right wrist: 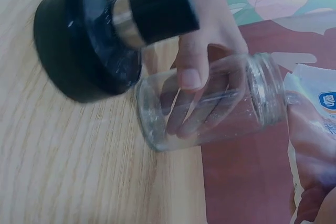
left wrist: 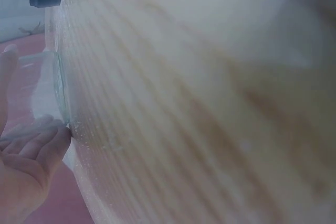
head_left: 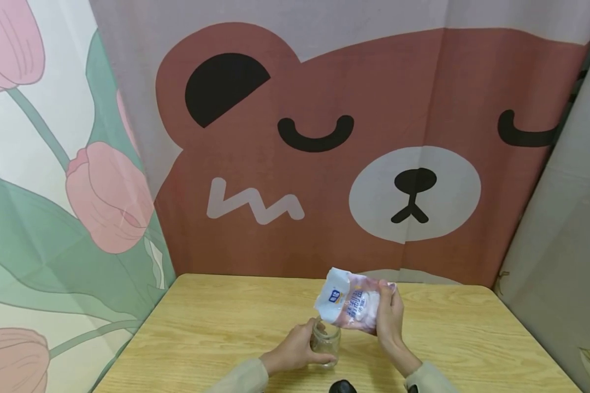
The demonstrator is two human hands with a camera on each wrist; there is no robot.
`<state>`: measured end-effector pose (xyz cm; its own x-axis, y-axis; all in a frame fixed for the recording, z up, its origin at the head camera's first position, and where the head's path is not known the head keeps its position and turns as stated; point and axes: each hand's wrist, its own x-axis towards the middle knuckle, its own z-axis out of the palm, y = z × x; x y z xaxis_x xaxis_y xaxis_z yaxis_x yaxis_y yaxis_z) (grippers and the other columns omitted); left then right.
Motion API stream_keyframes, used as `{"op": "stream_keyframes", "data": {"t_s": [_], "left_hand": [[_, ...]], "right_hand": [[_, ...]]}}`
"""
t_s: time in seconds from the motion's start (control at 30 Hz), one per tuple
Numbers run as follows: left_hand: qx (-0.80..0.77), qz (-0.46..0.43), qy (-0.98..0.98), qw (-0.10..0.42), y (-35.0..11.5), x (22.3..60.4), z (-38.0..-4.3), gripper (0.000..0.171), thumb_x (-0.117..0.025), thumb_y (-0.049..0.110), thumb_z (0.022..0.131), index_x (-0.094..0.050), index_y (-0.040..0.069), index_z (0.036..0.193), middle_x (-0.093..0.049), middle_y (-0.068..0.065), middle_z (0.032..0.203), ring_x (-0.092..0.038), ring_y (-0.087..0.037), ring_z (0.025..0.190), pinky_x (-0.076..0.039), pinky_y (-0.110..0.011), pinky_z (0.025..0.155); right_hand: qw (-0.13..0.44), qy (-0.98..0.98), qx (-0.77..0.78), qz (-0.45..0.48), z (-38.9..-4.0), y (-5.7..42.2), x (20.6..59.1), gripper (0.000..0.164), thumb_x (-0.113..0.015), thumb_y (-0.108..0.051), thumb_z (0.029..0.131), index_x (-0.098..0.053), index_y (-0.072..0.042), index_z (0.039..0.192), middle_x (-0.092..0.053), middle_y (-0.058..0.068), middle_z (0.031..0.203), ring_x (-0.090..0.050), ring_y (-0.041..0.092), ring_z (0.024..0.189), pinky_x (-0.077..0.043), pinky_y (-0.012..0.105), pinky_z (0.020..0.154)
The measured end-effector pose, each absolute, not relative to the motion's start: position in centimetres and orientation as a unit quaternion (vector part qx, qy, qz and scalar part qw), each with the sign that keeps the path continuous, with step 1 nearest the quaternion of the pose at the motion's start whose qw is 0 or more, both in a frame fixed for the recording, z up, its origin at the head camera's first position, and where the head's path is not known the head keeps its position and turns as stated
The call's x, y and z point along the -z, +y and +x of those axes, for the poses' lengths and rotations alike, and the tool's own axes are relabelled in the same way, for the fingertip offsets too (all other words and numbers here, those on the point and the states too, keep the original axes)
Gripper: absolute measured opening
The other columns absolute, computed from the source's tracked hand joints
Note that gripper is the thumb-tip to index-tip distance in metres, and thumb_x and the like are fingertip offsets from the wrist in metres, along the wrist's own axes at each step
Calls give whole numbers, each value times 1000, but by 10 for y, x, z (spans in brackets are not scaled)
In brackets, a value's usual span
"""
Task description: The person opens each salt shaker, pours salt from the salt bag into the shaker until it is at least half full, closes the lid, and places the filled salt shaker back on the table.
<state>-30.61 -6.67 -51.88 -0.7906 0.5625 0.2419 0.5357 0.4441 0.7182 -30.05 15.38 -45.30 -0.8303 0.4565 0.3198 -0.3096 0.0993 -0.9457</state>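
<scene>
My left hand (head_left: 295,348) grips a clear glass jar (head_left: 326,341) around its side, thumb on one side and fingers on the other. The jar's open, threaded mouth faces up. In my right hand (head_left: 392,314) is a pink and white salt bag (head_left: 351,300), tilted so its pale end hangs just over the jar's mouth. Seen in the right wrist view, the glass jar (right wrist: 257,90) has the bag's corner (right wrist: 310,90) right at its rim. The left wrist view shows part of my left hand (left wrist: 31,169) beside the glass.
A black round piece with a metal-banded knob (right wrist: 86,40) stands on the wooden table (head_left: 226,311) near the jar, at the front edge of the head view. Small white grains (left wrist: 100,137) dot the tabletop. A bear-print curtain (head_left: 373,109) hangs behind the table.
</scene>
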Motion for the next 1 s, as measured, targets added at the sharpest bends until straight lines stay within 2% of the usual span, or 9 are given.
{"op": "stream_keyframes", "data": {"t_s": [0.27, 0.5, 0.67, 0.93, 1.0], "left_hand": [[-419, 327, 847, 10, -66, 519, -306, 55, -88, 35, 76, -55, 8, 111, -67, 2, 101, -60, 0, 84, -51, -19, 68], [-439, 330, 835, 24, -67, 520, -305, 61, -87, 33, 78, -54, 4, 120, -68, -2, 109, -63, -4, 92, -53, -20, 74], [-445, 324, 834, 35, -67, 519, -304, 63, -86, 33, 79, -53, 3, 123, -68, -3, 110, -64, -4, 93, -53, -19, 74], [-431, 316, 845, 28, -65, 517, -303, 60, -87, 34, 78, -54, 4, 118, -68, -6, 106, -63, -3, 87, -52, -19, 68], [-429, 316, 846, 26, -65, 516, -303, 61, -87, 34, 77, -54, 4, 118, -68, -7, 107, -63, -3, 87, -52, -19, 68]], "right_hand": [[304, -696, -649, -38, -301, 151, 450, 38, -42, -34, 106, -53, 0, 93, -49, 4, 79, -46, 12, 68, -40, 25, 60], [300, -694, -652, -50, -301, 152, 451, 38, -43, -35, 106, -55, -2, 93, -51, 4, 78, -48, 11, 67, -41, 24, 59], [296, -701, -647, -49, -301, 153, 452, 38, -42, -36, 106, -55, -2, 94, -51, 4, 78, -48, 11, 66, -41, 25, 57], [291, -692, -659, -36, -299, 154, 449, 38, -41, -34, 107, -58, 0, 103, -60, -4, 88, -53, 8, 76, -43, 22, 64], [293, -692, -659, -33, -298, 155, 448, 38, -41, -33, 107, -58, 0, 102, -60, -3, 87, -53, 9, 74, -43, 22, 62]]}}
